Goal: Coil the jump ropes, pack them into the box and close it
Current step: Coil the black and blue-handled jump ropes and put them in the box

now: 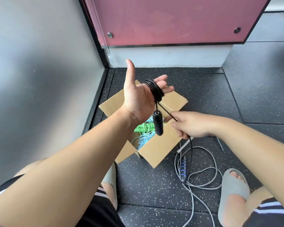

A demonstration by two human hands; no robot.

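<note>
My left hand (138,95) is raised over the box, palm up, thumb out and fingers straight. A black jump rope (155,90) is wound in several loops round those fingers. One black handle (158,124) hangs from the coil below the palm. My right hand (189,124) pinches the free length of that rope, which runs down to the floor. The open cardboard box (156,151) sits on the floor beneath, holding a green rope (140,127) and a light blue rope (143,140).
A grey jump rope (202,176) with a black and blue handle (183,169) lies loose on the speckled rubber floor right of the box. My sandalled feet (233,192) flank it. A grey wall stands left, a pink panel (170,20) behind.
</note>
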